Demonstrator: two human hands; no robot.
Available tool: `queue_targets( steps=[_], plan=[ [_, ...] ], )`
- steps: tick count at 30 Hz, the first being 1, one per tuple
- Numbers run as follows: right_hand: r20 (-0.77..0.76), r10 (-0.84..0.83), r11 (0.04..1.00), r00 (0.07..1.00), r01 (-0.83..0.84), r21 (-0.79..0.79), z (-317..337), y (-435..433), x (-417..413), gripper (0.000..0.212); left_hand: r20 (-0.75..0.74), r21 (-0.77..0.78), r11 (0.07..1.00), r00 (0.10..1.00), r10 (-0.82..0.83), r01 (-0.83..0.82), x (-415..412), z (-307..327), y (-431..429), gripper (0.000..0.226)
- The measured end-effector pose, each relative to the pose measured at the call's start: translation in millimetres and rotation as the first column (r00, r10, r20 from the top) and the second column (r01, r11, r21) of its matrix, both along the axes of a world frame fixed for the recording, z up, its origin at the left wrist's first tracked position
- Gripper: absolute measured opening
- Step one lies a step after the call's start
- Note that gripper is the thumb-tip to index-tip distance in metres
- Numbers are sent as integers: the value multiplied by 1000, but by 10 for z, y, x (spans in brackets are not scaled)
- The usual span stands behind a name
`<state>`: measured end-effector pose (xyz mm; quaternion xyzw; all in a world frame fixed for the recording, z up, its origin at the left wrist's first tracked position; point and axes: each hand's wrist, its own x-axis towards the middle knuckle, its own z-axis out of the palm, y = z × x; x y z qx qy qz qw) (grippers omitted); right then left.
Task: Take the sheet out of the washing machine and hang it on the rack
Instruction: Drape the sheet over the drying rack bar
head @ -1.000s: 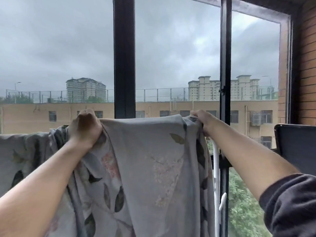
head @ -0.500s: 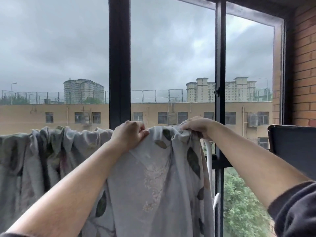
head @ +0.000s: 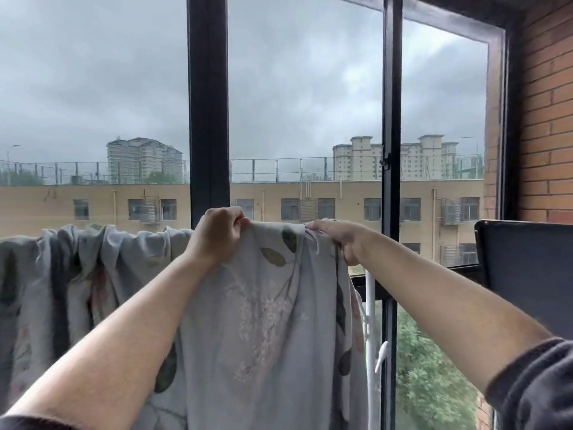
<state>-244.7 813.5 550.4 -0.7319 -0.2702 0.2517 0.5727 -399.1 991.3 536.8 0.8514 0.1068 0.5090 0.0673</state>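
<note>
In the head view, both arms reach forward to the top edge of the sheet (head: 263,321), a grey cloth printed with dark leaves and pale blossoms. The left hand (head: 218,235) is curled into a fist round a fold of that edge. The right hand (head: 338,237), close to it on the right, has its fingers hooked over the sheet's bunched corner and grips it. Between the two hands the edge runs in a short, nearly level span, and below them the cloth hangs down in a broad smooth panel. To the left of the left hand the rest of the sheet is gathered in tight folds along the same height and drapes down. The rail under it is hidden; only a white upright of the rack (head: 369,305) shows just below the right hand, beside the sheet's right edge. Beyond the hands stands a black window frame (head: 207,103). To the right of the right hand are a brick wall (head: 548,119) and a dark panel (head: 527,259). A dark sleeve (head: 533,383) covers the right upper arm.
</note>
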Motion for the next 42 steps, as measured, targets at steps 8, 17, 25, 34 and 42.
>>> queue_targets(
  steps=[8,17,25,34,42],
  plan=[
    [39,203,975,978,-206,85,-10,-143,6,17,42,-2,999,998,48,-48,-36,4,22,19],
    [40,-60,935,997,42,353,168,12,317,25,13,-6,994,994,113,-113,-80,40,140,22],
    [188,262,937,947,-202,-286,344,-292,242,15,-112,110,968,965,238,-226,-105,3,164,21],
    [-157,365,902,918,-306,305,-472,-203,249,30,-155,162,944,937,312,-288,-35,-57,-8,20],
    [-74,369,822,926,-289,490,-642,-30,94,33,-117,178,938,940,320,-297,-101,-98,21,21]
  ],
)
